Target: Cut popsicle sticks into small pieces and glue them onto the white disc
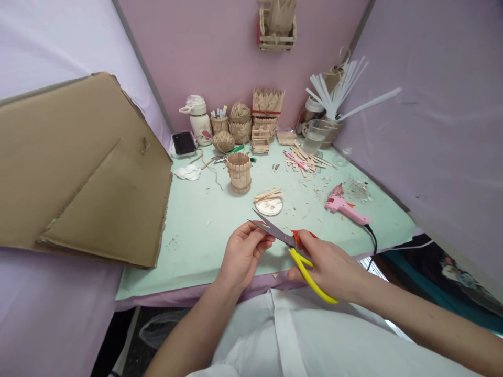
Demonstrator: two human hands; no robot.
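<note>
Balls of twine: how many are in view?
2: one ball lies on the table; the second ball sits atop a holder just behind it. Others may be hidden.

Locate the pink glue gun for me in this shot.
In the head view, the pink glue gun lies on the right side of the green tabletop, beyond the right hand, below and right of the heap of wooden sticks.

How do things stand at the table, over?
Right grip on scissors, blades parted. Left grip at the blades, apparently pinching a small pale piece. White dish with sticks just beyond; nothing seen blocking.
</note>
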